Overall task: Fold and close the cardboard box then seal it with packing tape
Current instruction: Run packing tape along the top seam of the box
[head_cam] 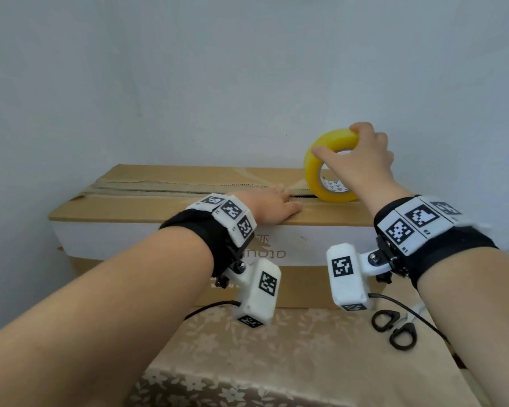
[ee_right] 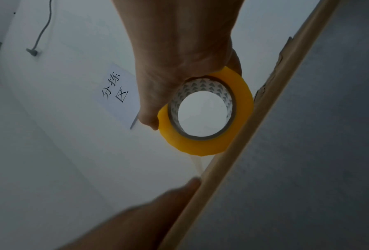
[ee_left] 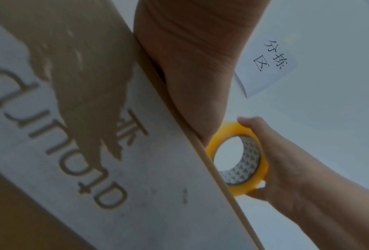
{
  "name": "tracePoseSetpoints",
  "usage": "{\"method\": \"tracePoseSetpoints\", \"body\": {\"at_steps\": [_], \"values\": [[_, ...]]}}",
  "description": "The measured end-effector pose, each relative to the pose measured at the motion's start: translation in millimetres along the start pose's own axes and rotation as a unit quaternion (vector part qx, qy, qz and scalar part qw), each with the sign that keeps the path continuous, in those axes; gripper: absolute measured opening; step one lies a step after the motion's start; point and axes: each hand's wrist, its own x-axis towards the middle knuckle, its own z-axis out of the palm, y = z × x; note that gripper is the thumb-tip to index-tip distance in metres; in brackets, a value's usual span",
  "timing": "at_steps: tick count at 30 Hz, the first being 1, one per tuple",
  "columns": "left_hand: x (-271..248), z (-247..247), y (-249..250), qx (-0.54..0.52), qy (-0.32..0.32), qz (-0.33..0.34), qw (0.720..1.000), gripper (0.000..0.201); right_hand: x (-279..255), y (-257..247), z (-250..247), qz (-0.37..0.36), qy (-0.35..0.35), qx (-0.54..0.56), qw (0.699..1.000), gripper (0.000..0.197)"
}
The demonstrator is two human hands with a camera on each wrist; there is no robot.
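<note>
A long cardboard box (head_cam: 147,207) with a white printed front (ee_left: 158,194) lies closed on the table, its two top flaps meeting at a middle seam. My left hand (head_cam: 272,205) lies flat on the top, fingers straight, pressing beside the seam. My right hand (head_cam: 362,160) grips a yellow roll of packing tape (head_cam: 321,177) standing on edge on the box top to the right of the left hand. A clear strip of tape (ee_right: 197,166) runs from the roll (ee_right: 207,143) down toward the left fingers (ee_right: 192,184). The roll (ee_left: 254,187) also shows past the box edge.
Black-handled scissors (head_cam: 393,329) lie on the floral tablecloth (head_cam: 276,362) in front of the box, at the right. A plain wall (head_cam: 247,69) stands close behind the box, with a paper label (ee_right: 117,94) stuck on it. A cable (head_cam: 415,315) trails by the scissors.
</note>
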Motion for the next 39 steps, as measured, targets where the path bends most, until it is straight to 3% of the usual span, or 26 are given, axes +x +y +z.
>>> {"method": "tracePoseSetpoints", "body": {"at_steps": [5, 9, 12, 14, 18, 22, 26, 30, 33, 36, 39], "values": [[1, 0, -19, -0.049, 0.002, 0.017, 0.999, 0.054, -1, -5, 6, 0.001, 0.003, -0.033, 0.999, 0.071], [-22, 1, -77, -0.061, 0.001, -0.041, 0.997, 0.055, 0, -5, 3, 0.012, -0.003, -0.029, 1.0, 0.07], [-29, 3, -93, -0.021, 0.001, -0.097, 0.995, 0.06, 0, -5, 2, 0.016, -0.005, -0.02, 1.0, 0.072], [-22, 3, -86, 0.007, 0.007, -0.102, 0.995, 0.066, 1, -5, -1, 0.015, -0.009, -0.011, 1.0, 0.074], [-3, 4, -44, 0.02, 0.009, -0.032, 0.999, 0.067, 2, -1, -7, 0.021, -0.018, 0.044, 0.999, 0.078], [12, -1, -9, 0.031, 0.001, -0.006, 1.0, 0.066, 3, -1, -9, 0.027, 0.034, 0.126, 0.991, 0.08], [13, 1, -11, 0.007, -0.009, -0.007, 1.0, 0.065, -1, -1, 1, 0.133, 0.001, 0.166, 0.977, 0.103], [8, 1, -11, -0.014, -0.006, -0.008, 1.0, 0.063, 2, -7, -2, 0.095, -0.005, 0.101, 0.99, 0.095], [5, -1, -11, -0.016, 0.001, -0.007, 1.0, 0.063, 10, -1, -23, 0.052, 0.037, 0.006, 0.998, 0.09], [4, -1, -10, -0.009, 0.002, -0.004, 1.0, 0.063, 12, 22, -38, -0.004, 0.091, -0.133, 0.987, 0.093], [4, -2, -7, -0.008, -0.002, -0.009, 1.0, 0.062, 10, 39, -37, -0.037, 0.109, -0.14, 0.983, 0.099]]}}
